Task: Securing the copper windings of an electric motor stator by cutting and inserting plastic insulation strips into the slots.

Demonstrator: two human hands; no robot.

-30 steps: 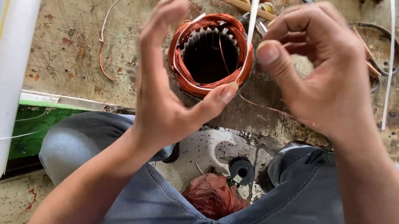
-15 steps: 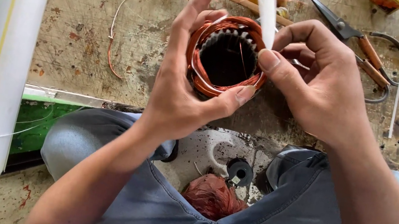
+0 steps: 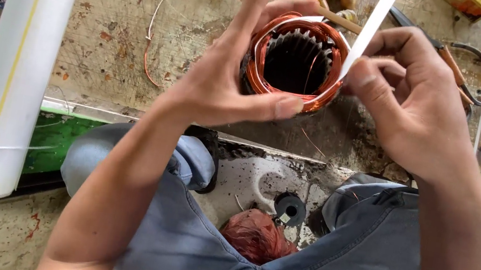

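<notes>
Your left hand [image 3: 223, 80] is clamped around a motor stator [image 3: 297, 61] w/ copper windings, thumb on its near rim, fingers over the far side, holding it above the table [image 3: 109, 22]. Your right hand [image 3: 414, 105] is just beside it, thumb & fingers pinched on a white strip [image 3: 373, 20] that meets the stator's right rim. A white pipe [image 3: 19, 59] lies at left; scissors [image 3: 455, 57] behind the right hand; a copper wire wad [image 3: 256, 235] sits btw. your knees.

A round motor stator [image 3: 297, 62] wound with copper wire stands tilted above the worktop, its toothed bore facing up; a white strip [image 3: 370, 26] touches its rim.
</notes>
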